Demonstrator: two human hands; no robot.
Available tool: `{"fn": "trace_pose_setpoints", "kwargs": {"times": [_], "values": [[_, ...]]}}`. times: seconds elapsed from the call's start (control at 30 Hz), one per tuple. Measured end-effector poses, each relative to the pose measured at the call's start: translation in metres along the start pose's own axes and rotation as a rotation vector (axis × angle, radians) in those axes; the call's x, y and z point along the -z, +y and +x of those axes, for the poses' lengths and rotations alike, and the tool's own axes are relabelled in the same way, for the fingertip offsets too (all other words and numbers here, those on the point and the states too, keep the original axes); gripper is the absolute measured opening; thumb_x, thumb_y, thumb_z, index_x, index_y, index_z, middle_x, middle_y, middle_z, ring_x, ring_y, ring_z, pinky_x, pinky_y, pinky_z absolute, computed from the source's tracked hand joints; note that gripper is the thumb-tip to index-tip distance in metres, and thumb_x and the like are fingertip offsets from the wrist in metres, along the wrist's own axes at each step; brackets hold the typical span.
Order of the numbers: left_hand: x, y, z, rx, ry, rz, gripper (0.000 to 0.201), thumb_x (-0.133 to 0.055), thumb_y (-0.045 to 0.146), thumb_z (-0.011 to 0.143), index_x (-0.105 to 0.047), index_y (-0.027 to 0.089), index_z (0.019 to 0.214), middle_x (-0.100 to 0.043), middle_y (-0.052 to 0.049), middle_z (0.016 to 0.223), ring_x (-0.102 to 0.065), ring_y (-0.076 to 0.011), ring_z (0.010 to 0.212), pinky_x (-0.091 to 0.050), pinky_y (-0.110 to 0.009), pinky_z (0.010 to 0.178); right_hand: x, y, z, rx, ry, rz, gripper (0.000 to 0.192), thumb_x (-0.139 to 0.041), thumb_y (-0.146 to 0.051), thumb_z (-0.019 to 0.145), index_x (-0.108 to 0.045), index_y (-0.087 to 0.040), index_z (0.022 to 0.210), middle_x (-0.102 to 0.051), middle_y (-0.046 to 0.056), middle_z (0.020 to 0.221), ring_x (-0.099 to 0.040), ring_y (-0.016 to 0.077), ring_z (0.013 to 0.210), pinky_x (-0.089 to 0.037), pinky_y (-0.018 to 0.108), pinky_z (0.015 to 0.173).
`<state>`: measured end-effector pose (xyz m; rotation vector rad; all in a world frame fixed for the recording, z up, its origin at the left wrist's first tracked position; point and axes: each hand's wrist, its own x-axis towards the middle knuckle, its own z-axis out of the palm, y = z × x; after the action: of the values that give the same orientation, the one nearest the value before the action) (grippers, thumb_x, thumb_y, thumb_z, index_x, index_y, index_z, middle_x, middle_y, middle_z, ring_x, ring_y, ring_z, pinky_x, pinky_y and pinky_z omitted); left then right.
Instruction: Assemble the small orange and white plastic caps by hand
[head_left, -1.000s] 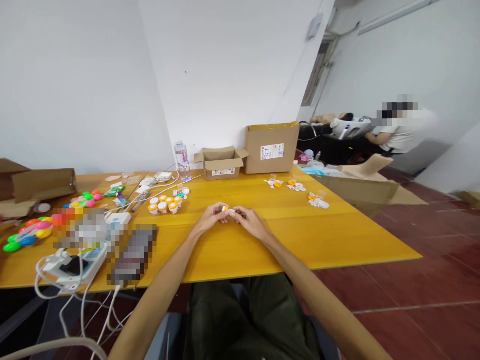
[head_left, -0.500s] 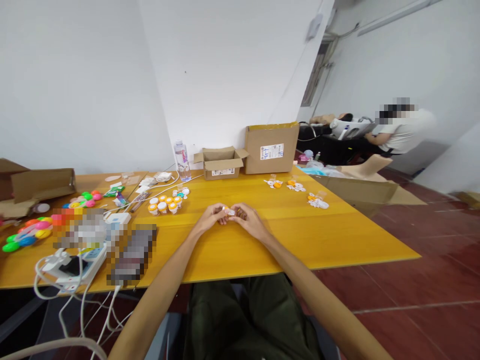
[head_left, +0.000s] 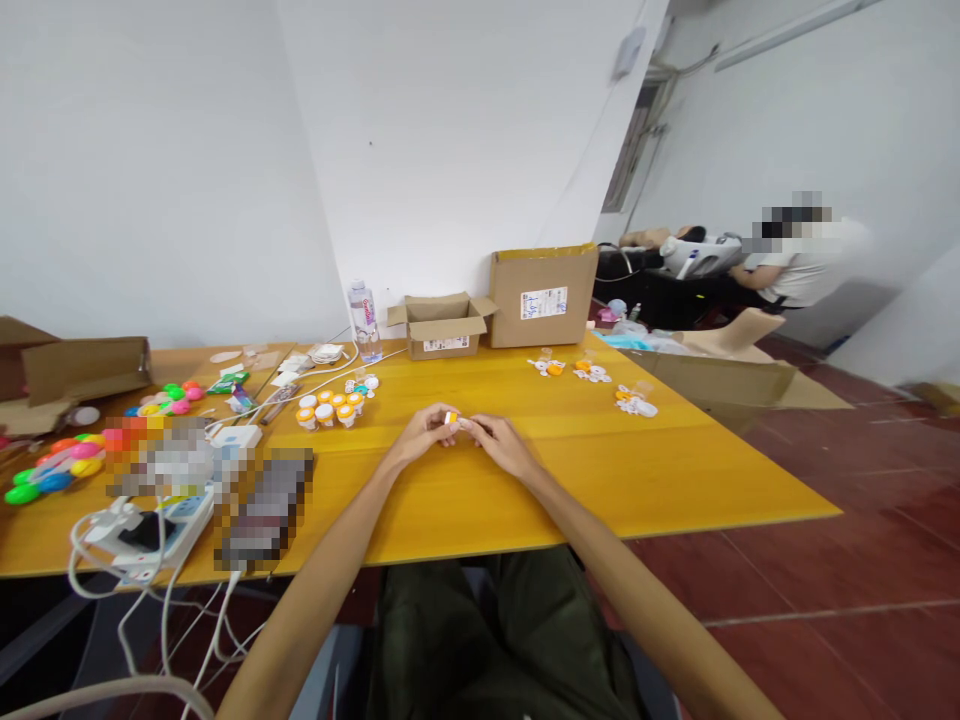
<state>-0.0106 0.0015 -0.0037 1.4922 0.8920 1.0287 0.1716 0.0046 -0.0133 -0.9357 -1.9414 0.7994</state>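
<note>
My left hand and my right hand meet fingertip to fingertip just above the yellow wooden table, in the middle of it. Between the fingertips sits a small orange-and-white piece; the left fingers pinch its orange end and the right fingers touch a tiny white part beside it. A row of small orange-and-white cups stands on the table to the left of my hands. Loose white and orange parts lie in small heaps at the far right of the table.
A water bottle, a small open carton and a larger carton stand along the back wall. Coloured plastic balls, a power strip with white cables and flattened cardboard crowd the left. Another person sits far right.
My hands stay together in the same spot; the fingers have shifted slightly around the small piece, and the orange end now shows more plainly.
</note>
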Motion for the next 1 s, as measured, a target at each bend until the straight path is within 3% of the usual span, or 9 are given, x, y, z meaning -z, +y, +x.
{"fn": "trace_pose_setpoints", "kwargs": {"times": [0.13, 0.27, 0.47, 0.67, 0.8, 0.9, 1.0], "values": [[0.0, 0.002, -0.001, 0.005, 0.01, -0.013, 0.045, -0.078, 0.048, 0.065, -0.062, 0.017, 0.093, -0.064, 0.001, 0.07, -0.06, -0.0114, 0.059, -0.048, -0.025, 0.06, -0.002, 0.0, 0.0, -0.018, -0.024, 0.087, 0.025, -0.061, -0.044, 0.081, -0.066, -0.021, 0.087, -0.068, 0.001, 0.078, -0.06, 0.0176, 0.071, -0.047, 0.029, 0.068], [-0.001, 0.004, -0.002, -0.001, 0.005, -0.022, 0.045, -0.079, 0.048, 0.064, -0.062, 0.016, 0.092, -0.064, 0.002, 0.068, -0.058, -0.0105, 0.057, -0.048, -0.024, 0.06, -0.004, 0.004, 0.0, -0.069, -0.015, 0.175, 0.034, -0.068, -0.037, 0.074, -0.059, -0.022, 0.104, -0.068, 0.0, 0.081, -0.063, 0.0172, 0.072, -0.05, 0.03, 0.069], [-0.002, 0.005, -0.003, -0.005, 0.008, -0.01, 0.043, -0.078, 0.047, 0.066, -0.063, 0.016, 0.092, -0.064, 0.001, 0.069, -0.059, -0.0115, 0.058, -0.048, -0.025, 0.06, -0.003, 0.0, -0.003, -0.024, -0.022, 0.163, 0.023, -0.061, -0.043, 0.081, -0.059, -0.022, 0.089, -0.068, 0.001, 0.081, -0.063, 0.0174, 0.075, -0.049, 0.03, 0.07], [-0.001, 0.004, -0.002, -0.003, -0.002, -0.014, 0.043, -0.078, 0.047, 0.065, -0.062, 0.017, 0.092, -0.064, 0.001, 0.069, -0.06, -0.0114, 0.058, -0.048, -0.024, 0.059, 0.0, -0.005, -0.002, -0.014, -0.015, 0.03, 0.027, -0.052, -0.045, 0.087, -0.063, -0.021, 0.082, -0.069, 0.001, 0.076, -0.062, 0.0176, 0.071, -0.045, 0.029, 0.068], [0.0, 0.004, -0.002, 0.002, 0.003, -0.002, 0.043, -0.077, 0.048, 0.066, -0.062, 0.017, 0.092, -0.064, 0.0, 0.071, -0.059, -0.0113, 0.059, -0.047, -0.024, 0.058, -0.002, -0.001, -0.001, -0.024, -0.033, 0.096, 0.024, -0.06, -0.044, 0.082, -0.065, -0.021, 0.09, -0.07, 0.001, 0.081, -0.063, 0.0182, 0.075, -0.048, 0.03, 0.07], [0.0, 0.003, -0.002, 0.006, 0.005, -0.002, 0.044, -0.077, 0.048, 0.066, -0.062, 0.016, 0.092, -0.064, 0.001, 0.07, -0.058, -0.0107, 0.058, -0.047, -0.024, 0.059, -0.004, 0.004, -0.001, -0.064, -0.034, 0.18, 0.034, -0.069, -0.04, 0.074, -0.06, -0.022, 0.102, -0.07, 0.001, 0.085, -0.064, 0.0177, 0.075, -0.05, 0.03, 0.07], [0.0, 0.002, -0.001, 0.005, 0.001, -0.005, 0.043, -0.077, 0.047, 0.066, -0.063, 0.016, 0.093, -0.063, 0.001, 0.068, -0.058, -0.011, 0.058, -0.047, -0.024, 0.059, -0.006, 0.007, -0.001, -0.06, -0.022, 0.228, 0.034, -0.069, -0.04, 0.074, -0.056, -0.022, 0.099, -0.068, -0.001, 0.082, -0.064, 0.0168, 0.074, -0.051, 0.031, 0.07]]}}
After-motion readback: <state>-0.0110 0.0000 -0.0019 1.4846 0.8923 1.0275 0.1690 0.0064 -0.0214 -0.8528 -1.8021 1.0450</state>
